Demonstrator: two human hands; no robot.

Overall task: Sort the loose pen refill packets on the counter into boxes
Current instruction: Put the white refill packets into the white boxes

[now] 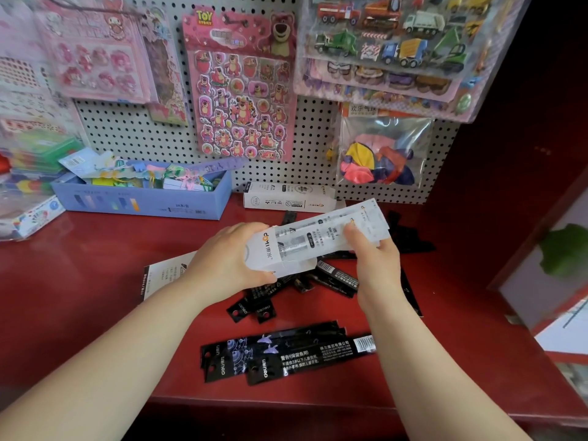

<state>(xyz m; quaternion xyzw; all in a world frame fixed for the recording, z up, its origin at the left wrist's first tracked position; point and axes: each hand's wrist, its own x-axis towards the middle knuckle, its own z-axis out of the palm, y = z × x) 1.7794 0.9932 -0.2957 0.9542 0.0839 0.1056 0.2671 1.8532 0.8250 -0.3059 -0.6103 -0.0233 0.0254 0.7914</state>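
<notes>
My left hand [227, 256] grips the near end of a white refill box [280, 249] held above the red counter [95, 272]. My right hand [372, 253] pinches white refill packets [366, 222] that stick out of the box's far end. Under my hands lies a pile of black refill packets [331, 278]. More black packets [286, 354] lie side by side near the front edge. A second white box [286, 195] lies against the pegboard. Another white box [165, 272] lies flat behind my left wrist, partly hidden.
A blue box [143, 198] full of colourful stationery stands at the back left. Sticker sheets [241, 90] and a bag of balloons [381, 154] hang on the pegboard. A red side wall [496, 186] closes the counter on the right.
</notes>
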